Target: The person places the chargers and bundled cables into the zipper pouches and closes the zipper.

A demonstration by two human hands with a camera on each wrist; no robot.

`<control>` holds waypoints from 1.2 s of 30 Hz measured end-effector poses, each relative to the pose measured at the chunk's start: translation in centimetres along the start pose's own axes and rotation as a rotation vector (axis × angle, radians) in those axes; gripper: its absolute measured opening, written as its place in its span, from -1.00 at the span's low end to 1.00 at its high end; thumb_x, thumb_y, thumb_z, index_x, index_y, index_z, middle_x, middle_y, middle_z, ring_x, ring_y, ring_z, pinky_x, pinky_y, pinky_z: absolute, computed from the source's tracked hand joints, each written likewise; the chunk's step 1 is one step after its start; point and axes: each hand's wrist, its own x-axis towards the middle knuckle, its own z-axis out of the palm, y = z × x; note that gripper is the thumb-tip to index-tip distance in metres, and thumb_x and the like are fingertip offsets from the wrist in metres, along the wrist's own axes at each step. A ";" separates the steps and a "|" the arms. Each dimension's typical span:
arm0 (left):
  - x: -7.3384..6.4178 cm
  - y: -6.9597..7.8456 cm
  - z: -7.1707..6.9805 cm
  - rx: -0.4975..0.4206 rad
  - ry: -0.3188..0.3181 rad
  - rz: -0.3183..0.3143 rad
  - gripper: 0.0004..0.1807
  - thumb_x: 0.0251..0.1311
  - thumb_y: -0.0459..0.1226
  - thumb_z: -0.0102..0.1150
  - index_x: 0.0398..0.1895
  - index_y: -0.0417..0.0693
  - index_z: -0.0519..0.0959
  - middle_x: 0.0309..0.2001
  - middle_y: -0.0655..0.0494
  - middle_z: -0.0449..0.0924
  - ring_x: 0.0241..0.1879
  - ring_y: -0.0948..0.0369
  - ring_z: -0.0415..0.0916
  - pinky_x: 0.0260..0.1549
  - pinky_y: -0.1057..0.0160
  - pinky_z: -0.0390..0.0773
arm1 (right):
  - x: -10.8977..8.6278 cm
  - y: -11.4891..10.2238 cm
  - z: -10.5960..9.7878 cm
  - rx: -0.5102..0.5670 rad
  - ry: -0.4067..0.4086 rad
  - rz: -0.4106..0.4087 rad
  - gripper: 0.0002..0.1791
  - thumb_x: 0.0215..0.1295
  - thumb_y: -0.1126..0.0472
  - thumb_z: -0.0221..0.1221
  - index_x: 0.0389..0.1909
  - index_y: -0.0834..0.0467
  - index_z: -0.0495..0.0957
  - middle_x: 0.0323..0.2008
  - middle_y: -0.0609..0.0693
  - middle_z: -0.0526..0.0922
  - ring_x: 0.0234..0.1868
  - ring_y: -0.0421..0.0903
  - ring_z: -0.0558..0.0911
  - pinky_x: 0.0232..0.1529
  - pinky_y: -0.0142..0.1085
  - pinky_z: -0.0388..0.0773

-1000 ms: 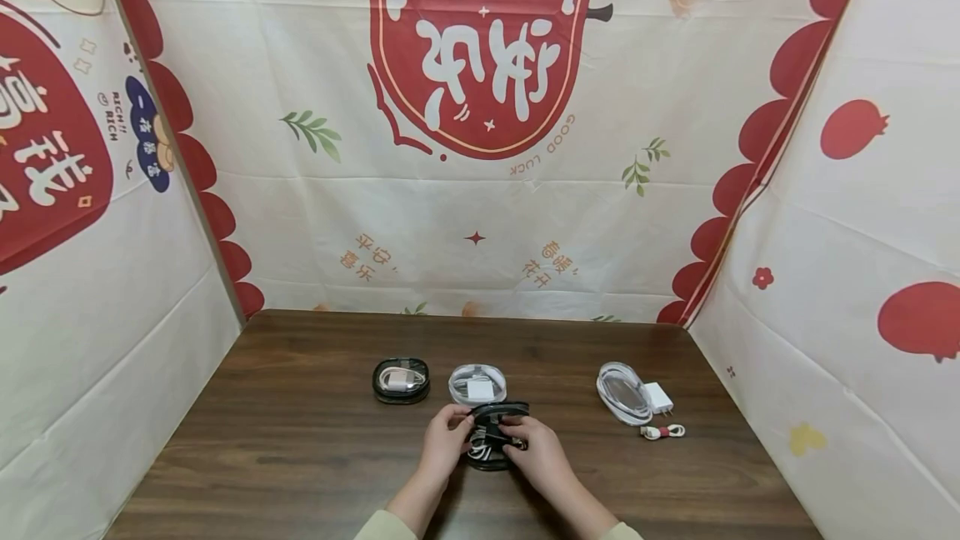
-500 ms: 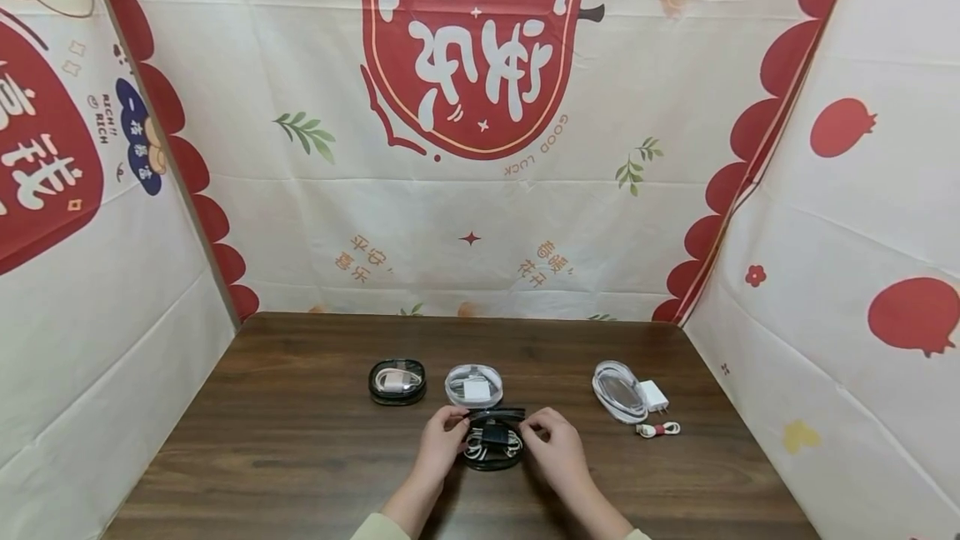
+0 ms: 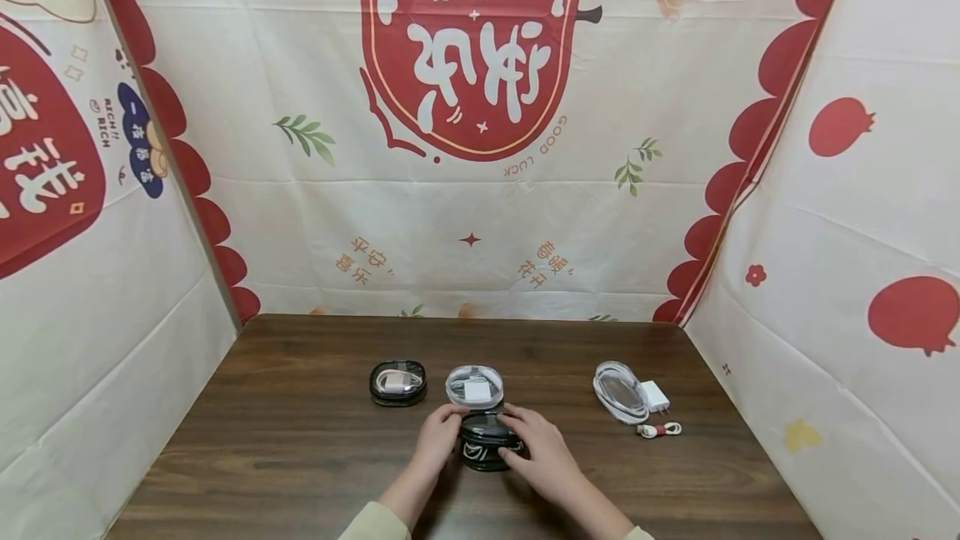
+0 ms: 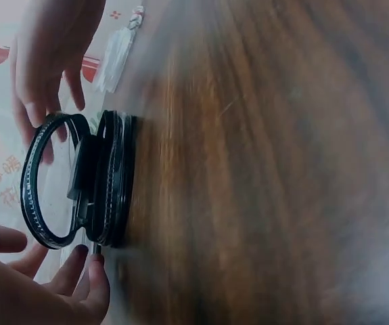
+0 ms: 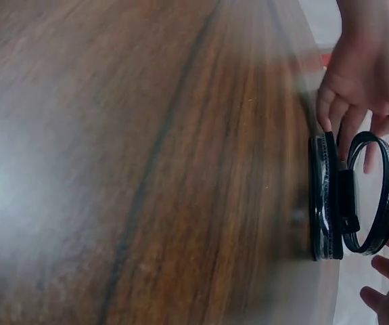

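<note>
In front of me a small oval black-rimmed case with a clear lid stands on the table. Its lid is tipped up from the base in both wrist views. A black plug and pale coiled cable lie inside. My left hand holds the case at its left end, fingertips at the base rim in the right wrist view. Over the right end lies my right hand, its fingers extended against the lid and its thumb lower at the front side.
Behind stand another black-rimmed case and a white-rimmed case, each with a cable inside. At right lie a clear, white-edged case, a white plug and a short white cable with a red band.
The lid of the case has come lower over the base. My right hand moved off the lid's right edge, then back left onto the lid. The left hand stays at the left end.
</note>
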 end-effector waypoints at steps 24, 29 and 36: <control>2.3 -0.5 -1.1 0.145 -0.262 0.069 -0.74 0.14 -0.53 -0.04 -0.20 -0.35 0.63 -0.20 -0.12 0.62 -0.46 0.19 0.44 -0.58 0.28 0.45 | -0.7 0.9 0.3 -0.028 -0.140 -0.022 -0.60 0.26 0.07 0.25 0.07 0.16 0.59 0.24 0.10 0.48 0.25 0.16 0.42 0.16 0.15 0.36; 2.7 -1.0 -1.9 0.235 -0.325 0.168 -0.65 -0.02 -0.67 -0.04 -0.23 -0.33 0.65 -0.37 -0.04 0.65 -0.53 0.23 0.46 -0.64 0.34 0.45 | -0.4 0.4 0.5 -0.132 -0.138 -0.109 -0.50 0.19 0.04 0.29 0.12 0.18 0.55 0.26 0.12 0.46 0.30 0.18 0.37 0.23 0.22 0.24; 3.8 -1.2 -2.4 0.421 -0.368 0.280 -0.69 -0.11 -0.66 0.15 -0.28 -0.27 0.69 -0.44 0.07 0.67 -0.45 0.27 0.51 -0.50 0.34 0.50 | 0.3 0.0 0.6 -0.249 -0.267 -0.175 -0.31 0.23 -0.11 0.24 0.33 0.09 0.40 0.39 0.04 0.31 0.41 0.11 0.23 0.30 0.23 0.12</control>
